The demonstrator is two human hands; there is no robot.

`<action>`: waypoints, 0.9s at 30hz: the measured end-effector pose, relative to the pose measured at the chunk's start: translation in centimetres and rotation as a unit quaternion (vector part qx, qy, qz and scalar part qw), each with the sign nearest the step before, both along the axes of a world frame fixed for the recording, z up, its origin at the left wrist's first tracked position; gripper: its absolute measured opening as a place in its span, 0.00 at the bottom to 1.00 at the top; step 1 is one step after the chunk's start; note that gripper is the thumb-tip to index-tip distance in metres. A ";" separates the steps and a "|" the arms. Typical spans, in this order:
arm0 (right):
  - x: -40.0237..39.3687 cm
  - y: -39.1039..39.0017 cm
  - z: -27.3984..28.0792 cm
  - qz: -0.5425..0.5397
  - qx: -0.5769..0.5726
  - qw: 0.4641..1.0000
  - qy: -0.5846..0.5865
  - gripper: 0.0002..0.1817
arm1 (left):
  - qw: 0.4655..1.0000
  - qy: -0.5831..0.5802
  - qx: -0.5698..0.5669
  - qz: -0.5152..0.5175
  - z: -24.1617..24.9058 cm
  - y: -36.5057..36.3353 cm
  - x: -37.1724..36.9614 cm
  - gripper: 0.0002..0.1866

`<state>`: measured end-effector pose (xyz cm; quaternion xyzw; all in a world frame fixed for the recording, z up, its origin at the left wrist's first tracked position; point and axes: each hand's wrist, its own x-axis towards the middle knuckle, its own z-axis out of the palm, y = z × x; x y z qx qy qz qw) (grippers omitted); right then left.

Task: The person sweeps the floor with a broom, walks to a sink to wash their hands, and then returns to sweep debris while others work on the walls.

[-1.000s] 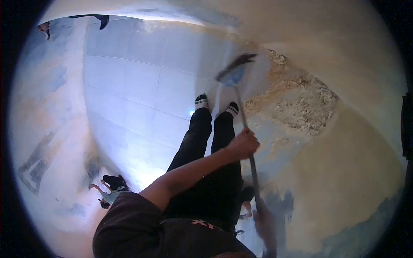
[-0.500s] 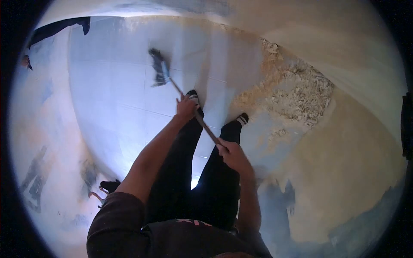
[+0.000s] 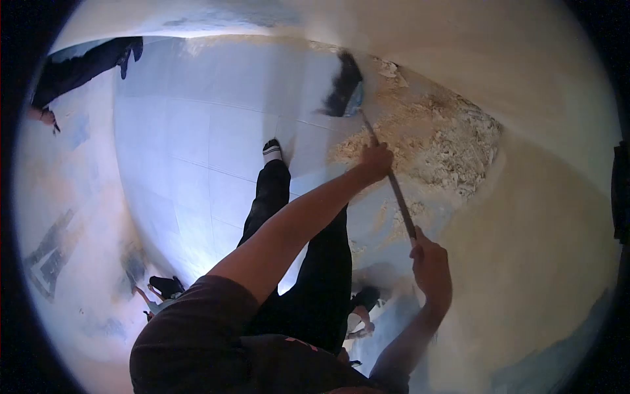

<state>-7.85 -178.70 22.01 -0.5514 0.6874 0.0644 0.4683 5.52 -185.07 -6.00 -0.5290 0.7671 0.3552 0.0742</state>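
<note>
Both of my hands are wrapped round the handle of a broom [image 3: 400, 200]. My left hand [image 3: 377, 161] is closed on the lower part of the handle, nearer the bristles, with that arm reaching across my legs. Further up, my right hand [image 3: 430, 262] grips close to the handle's top end. The dark broom head [image 3: 345, 87] is blurred and lies on the floor by the base of the wall. Just right of it spreads a pile of pale flakes and debris [image 3: 459, 141], with brownish dust around it.
Grey-blue floor tiles [image 3: 190, 131] extend to the left, and a beige wall [image 3: 525, 243] curves along the right. A co-worker's leg [image 3: 92, 65] and hand [image 3: 47, 117] show at upper left. Another person [image 3: 164, 292] is at lower left; someone else [image 3: 364, 315] is behind me.
The broom has swung right, from the tiles ahead of my feet to the edge of the debris pile. Both hands moved right with it, still gripping the handle.
</note>
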 end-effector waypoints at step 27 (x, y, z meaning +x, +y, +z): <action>4.5 12.7 9.1 -0.669 0.271 0.662 -0.201 0.16 | 0.959 0.204 -0.078 -0.181 16.6 8.9 -3.7 0.10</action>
